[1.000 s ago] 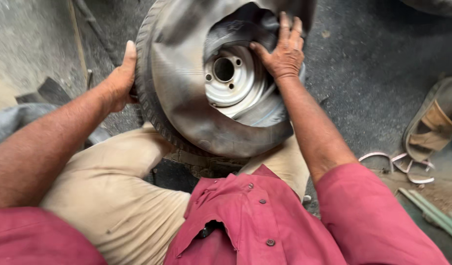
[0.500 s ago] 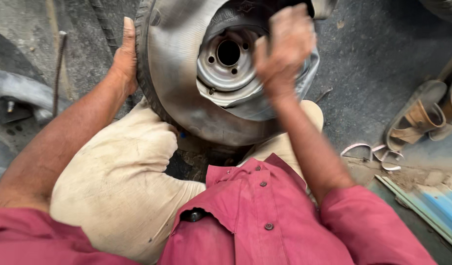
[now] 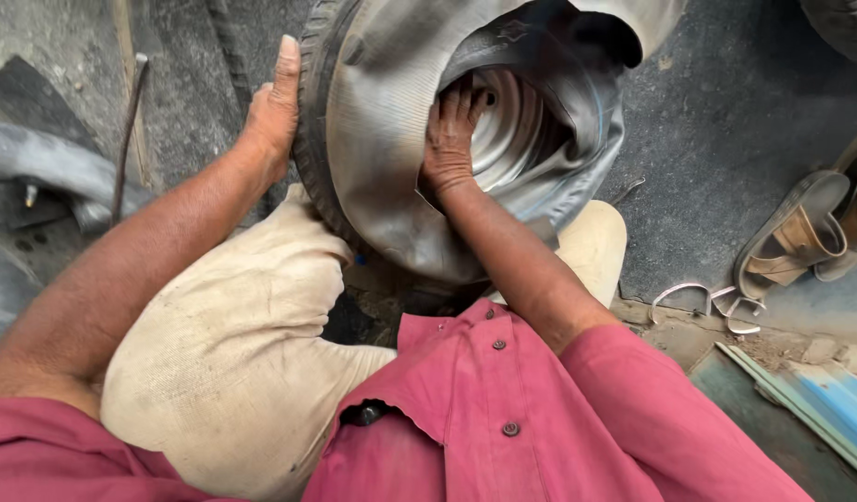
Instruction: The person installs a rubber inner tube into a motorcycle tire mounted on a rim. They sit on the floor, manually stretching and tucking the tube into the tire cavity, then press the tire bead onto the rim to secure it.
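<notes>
A small worn tyre (image 3: 372,139) stands upright between my knees, with a grey inner tube (image 3: 577,139) bulging around a silver metal wheel rim (image 3: 517,125). My left hand (image 3: 275,107) lies flat against the tyre's outer tread on the left, fingers straight and pointing up. My right hand (image 3: 450,135) reaches into the tyre's opening, fingers curled over the inner edge of the rubber beside the rim. Beige trousers and a red shirt fill the lower part of the view.
A thin metal rod (image 3: 126,130) and a loose grey tube (image 3: 47,167) lie on the ground at left. A pair of sandals (image 3: 800,232) and bent metal hooks (image 3: 707,302) lie at right. A blue sheet (image 3: 810,400) sits at the lower right.
My right hand came off the tyre's upper right edge, lifted, and went down into the opening beside the rim. The left hand stayed on the tread. The camera moved closer.
</notes>
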